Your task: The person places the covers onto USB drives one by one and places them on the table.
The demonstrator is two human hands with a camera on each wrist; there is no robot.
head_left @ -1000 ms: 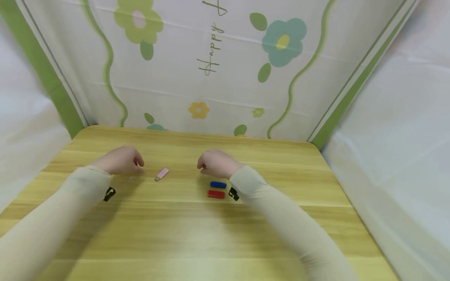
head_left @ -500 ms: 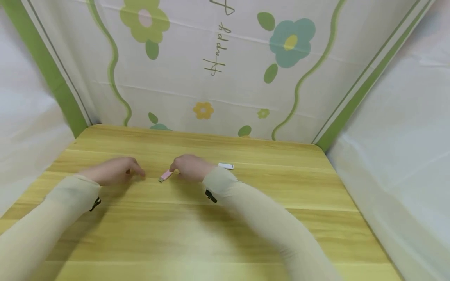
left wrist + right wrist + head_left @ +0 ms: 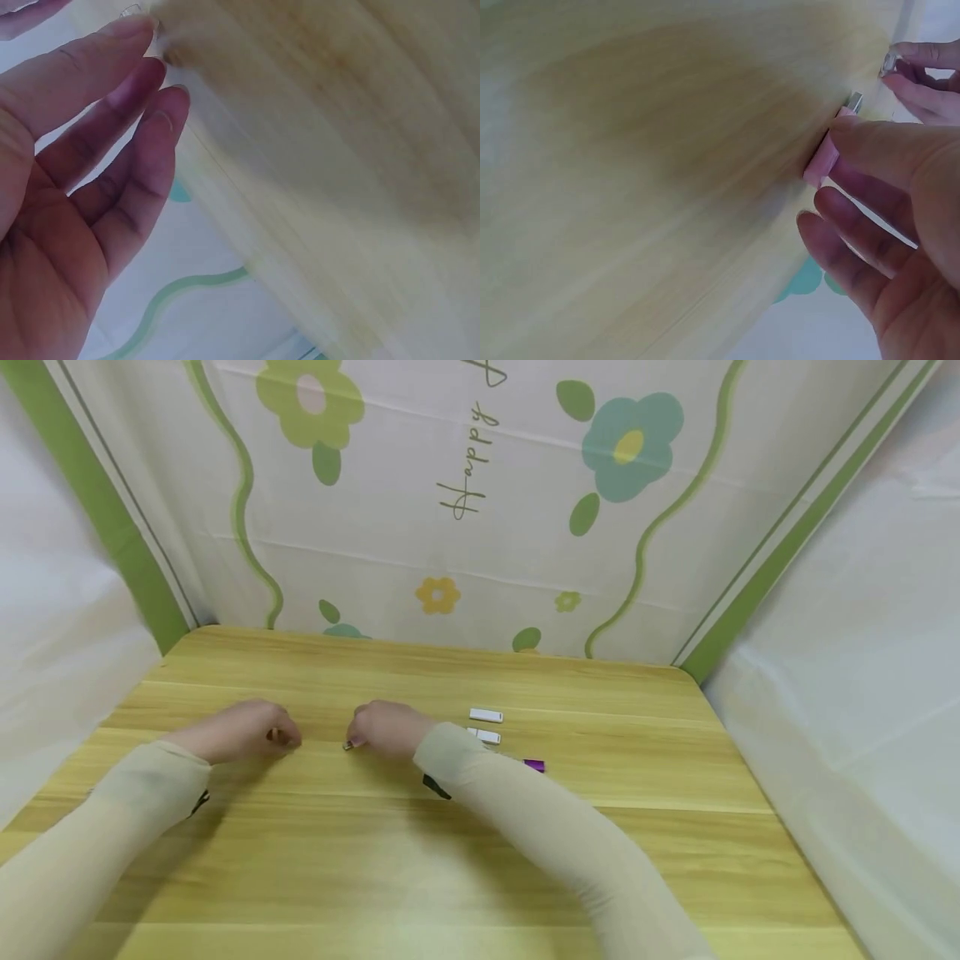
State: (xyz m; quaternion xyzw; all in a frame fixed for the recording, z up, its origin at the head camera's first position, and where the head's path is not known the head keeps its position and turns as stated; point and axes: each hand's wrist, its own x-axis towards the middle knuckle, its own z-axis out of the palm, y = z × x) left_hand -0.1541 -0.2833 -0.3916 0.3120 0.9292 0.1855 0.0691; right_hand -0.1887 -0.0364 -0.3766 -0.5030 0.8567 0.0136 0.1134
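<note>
My right hand [image 3: 390,728] pinches a pink USB flash drive [image 3: 823,159] between thumb and finger, low over the table. The drive's metal plug points toward my left hand; in the head view the fingers cover most of its body. To the left, my left hand [image 3: 247,729] holds a small clear cap [image 3: 889,63] at its thumb and fingertips. That cap [image 3: 132,10] only partly shows at the top of the left wrist view. A gap separates the plug from the cap.
On the wooden table [image 3: 420,868], two white USB drives [image 3: 486,716] lie beyond my right forearm. The end of a purple drive [image 3: 534,766] shows past the sleeve. A flower-printed cloth [image 3: 375,543] hangs behind the table's far edge.
My right hand has moved left and taken hold of the pink drive. My left hand has come slightly nearer. The blue and red drives are no longer in sight; white and purple ones show.
</note>
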